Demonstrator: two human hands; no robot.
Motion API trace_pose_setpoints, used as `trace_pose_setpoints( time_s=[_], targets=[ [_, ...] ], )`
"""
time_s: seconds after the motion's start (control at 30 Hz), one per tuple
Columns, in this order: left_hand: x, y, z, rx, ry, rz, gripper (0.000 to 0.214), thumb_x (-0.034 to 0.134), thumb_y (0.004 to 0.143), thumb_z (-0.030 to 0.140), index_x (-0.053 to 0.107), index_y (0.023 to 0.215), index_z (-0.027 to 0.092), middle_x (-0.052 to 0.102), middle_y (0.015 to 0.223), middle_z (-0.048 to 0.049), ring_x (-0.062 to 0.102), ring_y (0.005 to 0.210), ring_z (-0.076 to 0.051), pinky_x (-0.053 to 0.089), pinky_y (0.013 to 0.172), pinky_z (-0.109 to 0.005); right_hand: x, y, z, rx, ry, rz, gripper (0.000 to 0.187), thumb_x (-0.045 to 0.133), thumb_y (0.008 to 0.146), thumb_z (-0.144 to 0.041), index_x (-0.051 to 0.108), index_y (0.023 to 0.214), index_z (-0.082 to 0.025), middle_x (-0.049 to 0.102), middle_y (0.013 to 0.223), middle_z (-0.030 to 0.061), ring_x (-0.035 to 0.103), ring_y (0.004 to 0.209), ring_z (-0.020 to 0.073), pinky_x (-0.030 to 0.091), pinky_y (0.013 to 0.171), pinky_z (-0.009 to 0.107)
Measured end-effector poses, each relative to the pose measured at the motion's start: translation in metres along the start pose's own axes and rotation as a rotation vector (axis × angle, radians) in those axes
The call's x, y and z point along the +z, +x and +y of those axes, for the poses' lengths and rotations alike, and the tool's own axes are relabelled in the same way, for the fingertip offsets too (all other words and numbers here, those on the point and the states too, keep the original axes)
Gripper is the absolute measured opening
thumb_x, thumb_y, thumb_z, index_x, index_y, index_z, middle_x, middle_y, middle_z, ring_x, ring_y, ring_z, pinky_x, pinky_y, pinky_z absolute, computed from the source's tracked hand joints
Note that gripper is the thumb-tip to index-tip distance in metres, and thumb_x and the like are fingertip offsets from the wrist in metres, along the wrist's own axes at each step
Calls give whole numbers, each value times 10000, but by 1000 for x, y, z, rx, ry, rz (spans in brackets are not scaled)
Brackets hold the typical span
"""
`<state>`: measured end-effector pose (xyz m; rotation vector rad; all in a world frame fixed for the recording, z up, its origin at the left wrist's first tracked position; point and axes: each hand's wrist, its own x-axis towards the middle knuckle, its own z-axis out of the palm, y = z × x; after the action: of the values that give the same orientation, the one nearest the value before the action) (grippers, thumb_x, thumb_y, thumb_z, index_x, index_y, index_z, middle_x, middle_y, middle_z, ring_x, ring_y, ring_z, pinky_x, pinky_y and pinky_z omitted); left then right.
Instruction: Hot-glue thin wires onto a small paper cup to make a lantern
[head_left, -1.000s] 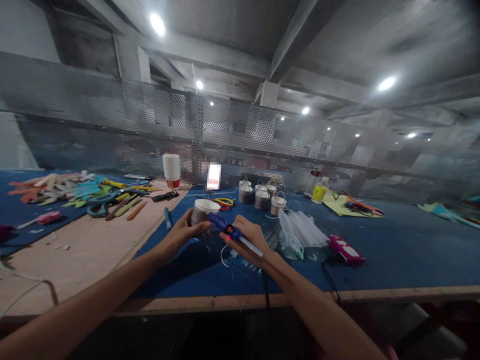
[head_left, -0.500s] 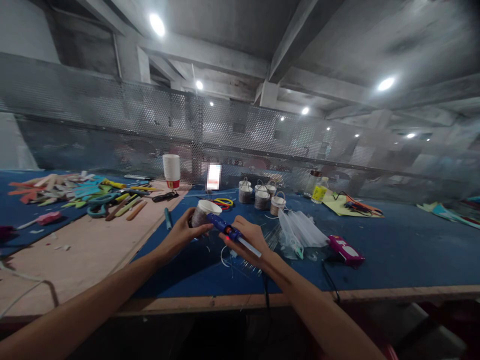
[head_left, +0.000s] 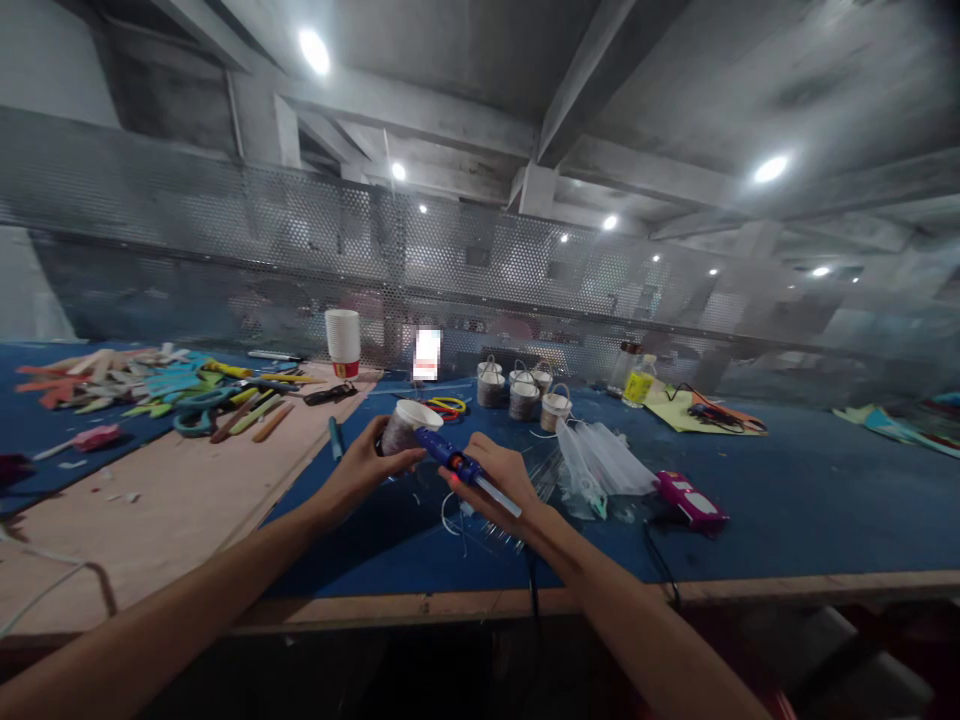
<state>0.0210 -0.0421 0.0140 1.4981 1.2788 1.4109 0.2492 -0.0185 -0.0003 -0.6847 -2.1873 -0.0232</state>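
Observation:
My left hand (head_left: 375, 458) is closed around a white paper cup (head_left: 401, 432) whose side is wrapped in greyish cord. The cup is tilted, with its open rim up and to the right. In my right hand (head_left: 501, 470) is a blue hot glue gun (head_left: 450, 455), a clear glue stick jutting from its back end and a small red light glowing on it. The gun's nozzle points left at the cup's side near the rim; whether it touches cannot be made out. Yellow-and-red scissors (head_left: 448, 406) lie just behind the cup.
Several cord-wrapped cups with handles (head_left: 523, 398) stand behind my right hand. Glue sticks and a plastic bag (head_left: 604, 460) lie to the right, beside a magenta device (head_left: 691, 502). Stacked paper cups (head_left: 343, 342), blue-handled scissors (head_left: 204, 408) and coloured strips (head_left: 97, 378) are on the left.

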Motion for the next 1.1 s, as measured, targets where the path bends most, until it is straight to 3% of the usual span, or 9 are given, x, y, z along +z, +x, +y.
trace_pose_setpoints(
  time_s=[0.2,1.1],
  targets=[
    [4,0,-2,9,-21,57,568,889,639,452,608,1058,193,703,814,-1,691,614,-203,537,589,-330,0,0,0,21,-8,-23,356,623,974,-524,588,819,-205,573,855,2,539,643,99,373,599,220],
    [2,0,-1,-57,-69,53,583,883,643,443,612,1086,179,724,863,-28,709,671,-210,570,615,-336,-6,0,-1,26,33,-16,350,600,992,-518,579,827,-210,582,870,14,567,679,117,378,618,234]
  ],
)
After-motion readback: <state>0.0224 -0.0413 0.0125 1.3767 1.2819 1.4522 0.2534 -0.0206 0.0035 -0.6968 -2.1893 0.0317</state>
